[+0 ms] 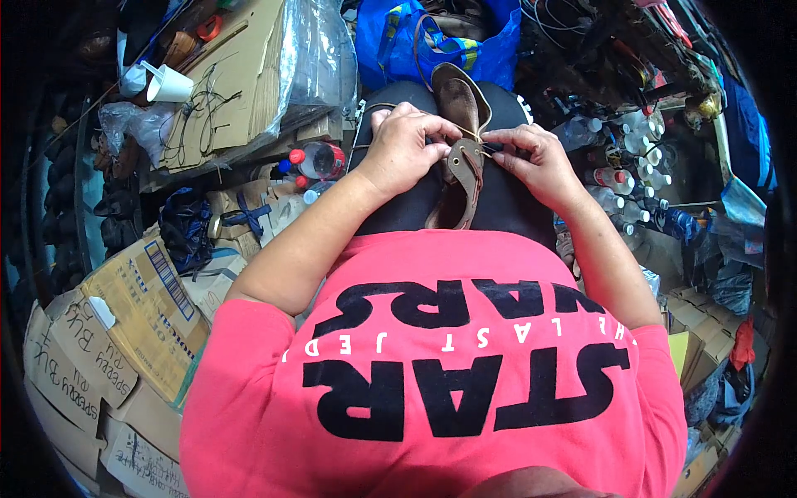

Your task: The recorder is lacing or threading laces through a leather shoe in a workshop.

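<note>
A brown leather shoe upper with metal eyelets lies across my dark-trousered lap, its far end toward a blue bag. A thin tan lace crosses it between my hands. My left hand is closed at the upper's left side, with thumb and forefinger pinching the lace. From the other side, my right hand pinches the lace near the eyelets. A rounded eyelet flap lies between the two sets of fingertips. One length of lace loops up past the upper's far end.
Beyond my knees stands a blue bag with brown items in it. Stacked cardboard under clear plastic, a white cup and a red-labelled bottle are at left. Several plastic bottles lie at right. Cardboard boxes fill the near left.
</note>
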Tool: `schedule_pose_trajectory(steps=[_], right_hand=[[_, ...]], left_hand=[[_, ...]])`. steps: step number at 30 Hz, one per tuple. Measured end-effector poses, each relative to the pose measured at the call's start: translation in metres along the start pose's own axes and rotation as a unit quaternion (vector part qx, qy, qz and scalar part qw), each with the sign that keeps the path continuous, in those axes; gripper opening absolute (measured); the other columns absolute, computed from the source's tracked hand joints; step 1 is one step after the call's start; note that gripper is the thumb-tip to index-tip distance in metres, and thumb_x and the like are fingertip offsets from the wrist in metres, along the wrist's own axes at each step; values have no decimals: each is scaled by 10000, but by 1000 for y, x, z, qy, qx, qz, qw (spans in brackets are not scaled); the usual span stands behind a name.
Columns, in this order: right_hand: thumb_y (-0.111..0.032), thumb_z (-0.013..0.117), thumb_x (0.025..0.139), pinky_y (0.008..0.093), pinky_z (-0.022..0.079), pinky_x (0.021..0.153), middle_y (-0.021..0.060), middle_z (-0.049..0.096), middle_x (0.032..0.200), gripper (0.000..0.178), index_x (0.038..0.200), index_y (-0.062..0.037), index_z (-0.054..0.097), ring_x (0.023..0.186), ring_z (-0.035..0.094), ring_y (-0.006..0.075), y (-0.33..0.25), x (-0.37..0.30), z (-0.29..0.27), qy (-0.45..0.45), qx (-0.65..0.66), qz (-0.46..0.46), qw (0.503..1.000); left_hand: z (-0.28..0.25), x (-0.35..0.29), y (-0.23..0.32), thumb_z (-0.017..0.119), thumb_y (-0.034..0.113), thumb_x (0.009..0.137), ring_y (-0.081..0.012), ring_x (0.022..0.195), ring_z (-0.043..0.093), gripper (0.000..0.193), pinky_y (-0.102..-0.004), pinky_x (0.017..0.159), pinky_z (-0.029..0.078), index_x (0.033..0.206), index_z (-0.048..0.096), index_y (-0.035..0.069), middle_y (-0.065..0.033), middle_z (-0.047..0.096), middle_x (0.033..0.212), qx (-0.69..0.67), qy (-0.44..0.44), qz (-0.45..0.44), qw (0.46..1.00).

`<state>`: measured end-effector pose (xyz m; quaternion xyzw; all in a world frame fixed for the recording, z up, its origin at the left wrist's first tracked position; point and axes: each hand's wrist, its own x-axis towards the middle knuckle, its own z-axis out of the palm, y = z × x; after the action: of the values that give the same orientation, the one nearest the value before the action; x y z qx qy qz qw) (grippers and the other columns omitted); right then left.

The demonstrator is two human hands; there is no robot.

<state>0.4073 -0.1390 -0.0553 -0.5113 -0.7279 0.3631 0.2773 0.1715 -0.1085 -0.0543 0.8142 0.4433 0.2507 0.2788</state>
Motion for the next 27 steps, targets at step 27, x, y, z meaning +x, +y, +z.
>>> schedule_pose_trajectory(steps=[27], right_hand=[[-141,733,796,253,426,772,41,515,984,135,821,-29,662,885,522,129,17,-36,-22,16,95,120,988]], left_hand=[[-18,18,23,534,90,826,-269,866,599,152,-396,780,381,946,619,127,-58,663,862,172,-154,113,966]])
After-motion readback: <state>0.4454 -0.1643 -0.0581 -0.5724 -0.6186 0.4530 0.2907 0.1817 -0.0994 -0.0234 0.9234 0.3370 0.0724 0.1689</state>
